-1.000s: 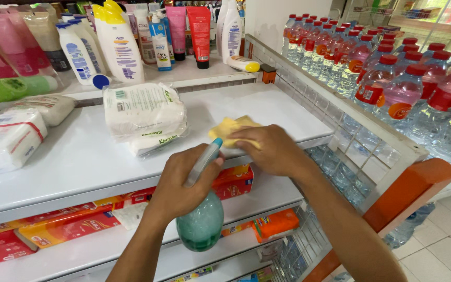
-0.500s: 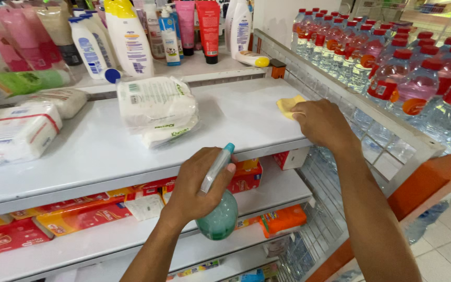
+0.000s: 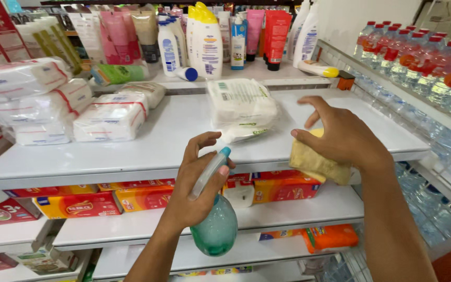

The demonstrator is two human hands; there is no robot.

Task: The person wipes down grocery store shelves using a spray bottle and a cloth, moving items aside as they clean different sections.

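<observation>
Spray bottle (image 3: 215,227): translucent teal-green body, pale grey trigger head, blue tip. Cloth (image 3: 317,163): mustard yellow, plain. Shelf (image 3: 131,151): plain white. Wipe pack (image 3: 240,104) in the middle: white wrap, small green mark. Stacked packs (image 3: 32,99) on the left: white with red stripes. Boxes (image 3: 82,203) on the lower shelf: orange and red. Water bottles (image 3: 418,62): clear, red caps, red labels. Lotion bottles (image 3: 204,39) at the back: white, yellow caps.

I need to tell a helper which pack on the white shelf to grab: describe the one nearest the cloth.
On the white shelf, look just left of the right hand holding the yellow cloth. The white plastic-wrapped pack lies alone mid-shelf, apart from the stacked packs at the left.
</observation>
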